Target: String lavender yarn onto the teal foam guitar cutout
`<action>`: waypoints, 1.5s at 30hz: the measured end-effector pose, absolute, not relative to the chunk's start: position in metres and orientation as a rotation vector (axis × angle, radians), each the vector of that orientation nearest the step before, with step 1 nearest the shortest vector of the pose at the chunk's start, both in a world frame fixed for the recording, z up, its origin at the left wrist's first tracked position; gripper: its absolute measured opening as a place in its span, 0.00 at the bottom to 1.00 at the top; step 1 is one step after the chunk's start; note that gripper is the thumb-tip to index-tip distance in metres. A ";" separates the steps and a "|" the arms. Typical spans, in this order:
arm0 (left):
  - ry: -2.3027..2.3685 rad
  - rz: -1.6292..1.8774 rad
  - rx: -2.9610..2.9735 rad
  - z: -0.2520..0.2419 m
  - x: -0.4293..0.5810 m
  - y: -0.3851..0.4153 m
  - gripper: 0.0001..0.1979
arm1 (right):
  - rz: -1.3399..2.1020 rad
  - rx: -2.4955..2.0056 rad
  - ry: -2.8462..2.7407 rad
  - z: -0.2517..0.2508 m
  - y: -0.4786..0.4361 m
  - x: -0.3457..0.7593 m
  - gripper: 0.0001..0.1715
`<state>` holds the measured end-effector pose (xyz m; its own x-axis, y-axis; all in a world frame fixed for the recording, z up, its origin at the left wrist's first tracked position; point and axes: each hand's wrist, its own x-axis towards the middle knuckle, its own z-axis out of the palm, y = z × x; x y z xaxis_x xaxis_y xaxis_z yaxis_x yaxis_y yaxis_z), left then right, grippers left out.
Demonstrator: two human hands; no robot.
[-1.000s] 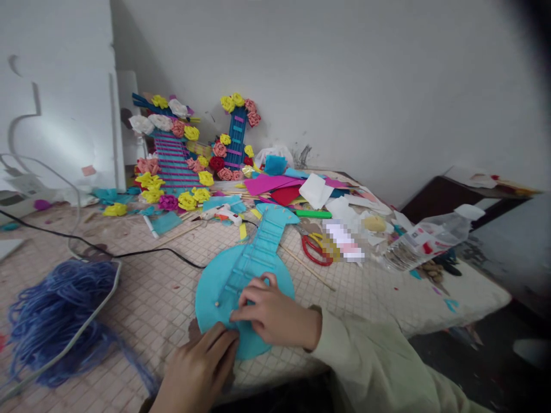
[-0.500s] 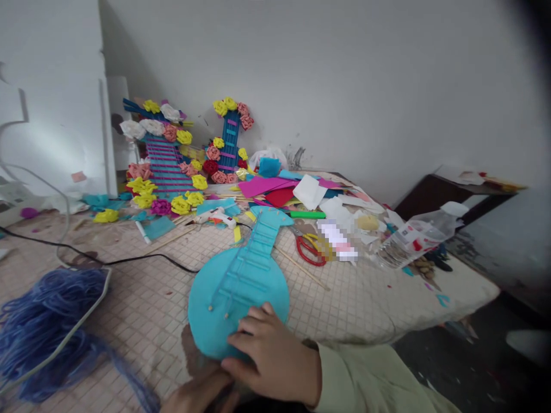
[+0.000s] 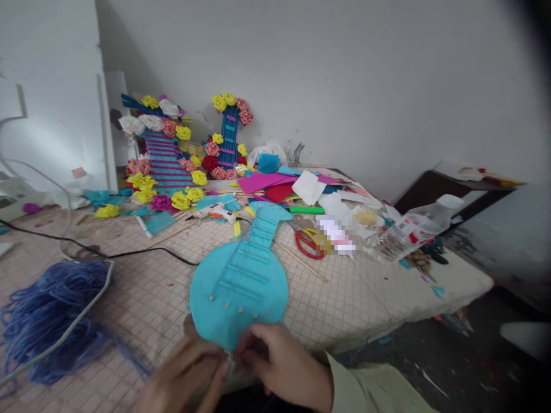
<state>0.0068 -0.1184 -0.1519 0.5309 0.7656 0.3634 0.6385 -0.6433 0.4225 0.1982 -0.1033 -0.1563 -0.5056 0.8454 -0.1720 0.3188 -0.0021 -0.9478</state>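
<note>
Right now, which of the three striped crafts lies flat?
The flowerless turquoise craft in front; the wide flowered craft and narrow flowered craft stand upright behind.

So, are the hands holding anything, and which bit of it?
I can't tell: the left hand and right hand are close together by the bottom edge of the flat, turquoise, lute-shaped piece, but blur hides any grip.

We see a pale grey wall (image 3: 344, 86) behind the bench (image 3: 357, 304), marked by dark smudges (image 3: 297, 154). Behind the bench's left end, a white panel (image 3: 60, 63) catches a bright glow (image 3: 37, 140); to the bench's right are dark brown furniture (image 3: 419, 192) and dark, littered floor (image 3: 404, 367).
</note>
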 end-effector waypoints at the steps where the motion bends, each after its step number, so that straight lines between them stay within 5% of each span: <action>1: 1.296 0.838 2.584 -0.151 0.004 -0.112 0.09 | 1.552 -1.201 -1.811 -0.158 -0.104 0.199 0.11; 11: 1.386 0.493 2.935 -0.172 -0.005 -0.076 0.23 | 1.229 -1.228 -2.060 -0.153 -0.105 0.196 0.08; 21: 1.325 0.503 3.051 -0.174 -0.012 -0.082 0.16 | 0.850 -1.454 -2.181 -0.146 -0.100 0.212 0.14; 34: 1.447 0.588 3.002 -0.179 -0.006 -0.085 0.17 | 0.621 -1.498 -2.230 -0.136 -0.060 0.236 0.05; 45: 1.423 0.605 3.009 -0.179 -0.006 -0.084 0.17 | 0.797 -1.269 -2.204 -0.123 -0.027 0.233 0.07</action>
